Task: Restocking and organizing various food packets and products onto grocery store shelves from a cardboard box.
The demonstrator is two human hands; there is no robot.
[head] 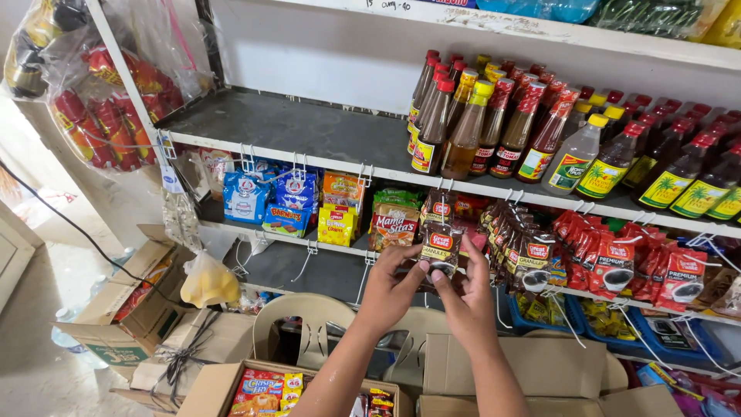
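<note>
Both my hands are raised to the front edge of a shop shelf (309, 158). My left hand (390, 289) and my right hand (467, 297) together grip the bottom of a dark brown sachet strip (441, 235) that hangs from a wire hook at the shelf edge. More brown and red sachet strips (610, 259) hang on hooks just to the right of it. The fingertips of both hands pinch the lowest sachet.
Bottles of dark and amber sauce (494, 123) crowd the shelf above. Blue, yellow and green packets (289, 201) hang to the left. Open cardboard boxes (247, 390) of snack packets and a beige plastic chair (309, 324) stand below. Bagged goods (108, 100) hang at upper left.
</note>
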